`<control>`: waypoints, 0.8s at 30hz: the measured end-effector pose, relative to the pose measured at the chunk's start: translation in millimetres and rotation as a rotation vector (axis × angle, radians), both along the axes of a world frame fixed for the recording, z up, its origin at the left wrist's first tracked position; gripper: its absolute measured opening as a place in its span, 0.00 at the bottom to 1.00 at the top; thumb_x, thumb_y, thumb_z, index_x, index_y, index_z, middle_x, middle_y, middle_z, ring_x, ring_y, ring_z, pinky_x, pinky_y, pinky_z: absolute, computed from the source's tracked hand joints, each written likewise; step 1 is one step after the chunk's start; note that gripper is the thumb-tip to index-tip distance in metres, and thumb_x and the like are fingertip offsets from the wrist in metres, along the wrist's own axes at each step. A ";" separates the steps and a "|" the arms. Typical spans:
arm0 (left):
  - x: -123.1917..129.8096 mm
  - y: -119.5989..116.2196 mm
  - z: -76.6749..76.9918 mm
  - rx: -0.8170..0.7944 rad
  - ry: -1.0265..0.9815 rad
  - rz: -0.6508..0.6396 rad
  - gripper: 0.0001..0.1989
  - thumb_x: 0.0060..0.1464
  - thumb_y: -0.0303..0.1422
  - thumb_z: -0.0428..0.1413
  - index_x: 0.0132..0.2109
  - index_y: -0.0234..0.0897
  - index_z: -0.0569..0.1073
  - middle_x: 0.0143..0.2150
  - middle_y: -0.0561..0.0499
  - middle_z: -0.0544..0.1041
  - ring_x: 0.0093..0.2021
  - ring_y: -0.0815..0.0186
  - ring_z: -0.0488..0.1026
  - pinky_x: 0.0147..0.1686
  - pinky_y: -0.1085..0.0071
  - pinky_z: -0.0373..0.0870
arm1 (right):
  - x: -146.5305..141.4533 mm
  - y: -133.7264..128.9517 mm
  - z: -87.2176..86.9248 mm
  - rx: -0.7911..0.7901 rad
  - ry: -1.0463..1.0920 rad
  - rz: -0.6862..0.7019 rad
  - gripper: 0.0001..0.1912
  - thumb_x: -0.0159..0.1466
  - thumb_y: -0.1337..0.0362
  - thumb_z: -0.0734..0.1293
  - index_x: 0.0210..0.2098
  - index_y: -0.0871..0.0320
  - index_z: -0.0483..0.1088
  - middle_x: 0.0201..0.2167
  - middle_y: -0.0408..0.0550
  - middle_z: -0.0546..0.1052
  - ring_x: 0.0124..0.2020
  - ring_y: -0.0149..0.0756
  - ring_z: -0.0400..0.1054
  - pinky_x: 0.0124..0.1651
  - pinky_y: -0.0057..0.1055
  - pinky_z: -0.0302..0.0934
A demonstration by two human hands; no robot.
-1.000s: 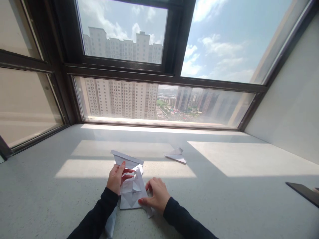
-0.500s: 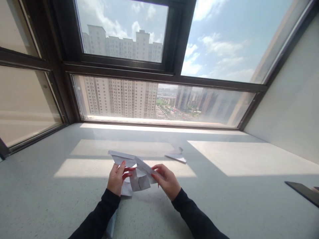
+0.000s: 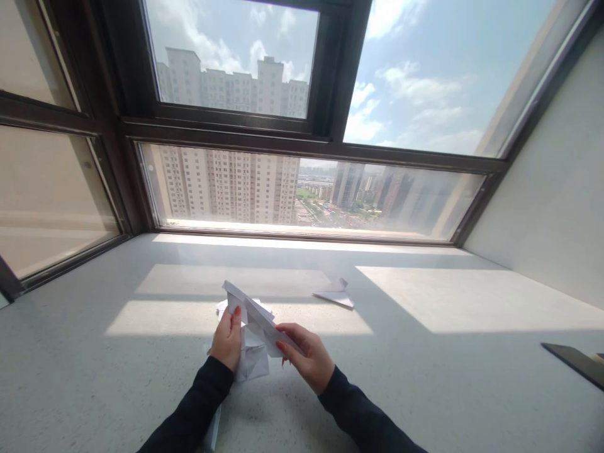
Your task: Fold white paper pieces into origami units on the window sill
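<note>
Between my hands is a piece of folded white paper (image 3: 258,322), tilted down to the right. My left hand (image 3: 227,340) grips its left part, thumb on top. My right hand (image 3: 306,356) pinches the lower right end between thumb and fingers. A creased square paper panel (image 3: 253,363) shows beneath the held strip; I cannot tell whether it is joined to it. Behind the strip, more white paper is partly hidden. Farther back, a separate folded paper piece (image 3: 334,294) with a raised tip lies on the speckled white sill (image 3: 425,390).
A pale, narrow object (image 3: 214,431) lies partly under my left forearm. At the right edge rests a dark flat object (image 3: 573,365). Dark-framed windows (image 3: 311,148) close off the back and left, and a white wall (image 3: 557,189) stands at the right.
My hands have come closer together, the right one moving left and slightly down. The held paper has turned to a steeper slant, with its left part drawn in toward the right.
</note>
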State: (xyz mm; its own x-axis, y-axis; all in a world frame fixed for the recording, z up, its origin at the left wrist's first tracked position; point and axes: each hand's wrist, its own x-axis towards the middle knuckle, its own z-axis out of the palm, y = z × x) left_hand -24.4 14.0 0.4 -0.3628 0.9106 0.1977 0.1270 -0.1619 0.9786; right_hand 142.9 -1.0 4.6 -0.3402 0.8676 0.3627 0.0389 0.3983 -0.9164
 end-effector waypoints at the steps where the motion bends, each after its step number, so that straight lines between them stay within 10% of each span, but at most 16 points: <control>1: -1.9 0.9 -0.3 -0.005 0.028 0.003 0.19 0.45 0.46 0.47 0.34 0.34 0.68 0.32 0.47 0.73 0.36 0.59 0.69 0.38 0.64 0.63 | 0.5 0.6 1.1 0.002 0.034 -0.060 0.12 0.55 0.61 0.61 0.37 0.59 0.66 0.27 0.46 0.71 0.22 0.28 0.62 0.23 0.26 0.60; 10: -1.1 -2.9 10.3 0.061 -0.077 -0.148 0.17 0.43 0.43 0.51 0.33 0.33 0.70 0.26 0.51 0.71 0.33 0.61 0.69 0.35 0.67 0.65 | 12.7 6.3 11.9 0.045 0.175 -0.308 0.19 0.54 0.60 0.62 0.45 0.57 0.60 0.24 0.44 0.71 0.24 0.31 0.64 0.24 0.26 0.59; 24: 23.3 -21.0 9.8 -0.168 -0.390 -0.611 0.27 0.35 0.35 0.61 0.45 0.36 0.64 0.31 0.47 0.75 0.32 0.61 0.72 0.30 0.65 0.71 | 7.5 0.8 7.4 0.242 -0.272 -0.513 0.08 0.55 0.62 0.61 0.32 0.57 0.68 0.28 0.46 0.73 0.28 0.33 0.64 0.30 0.30 0.57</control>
State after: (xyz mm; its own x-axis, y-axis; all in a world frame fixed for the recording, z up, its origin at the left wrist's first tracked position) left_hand -1.1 -7.0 10.2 0.2026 0.9793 -0.0012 -0.2991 0.0631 0.9521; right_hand 150.4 -0.3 12.0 -0.0098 0.8492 0.5281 0.4988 0.4619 -0.7334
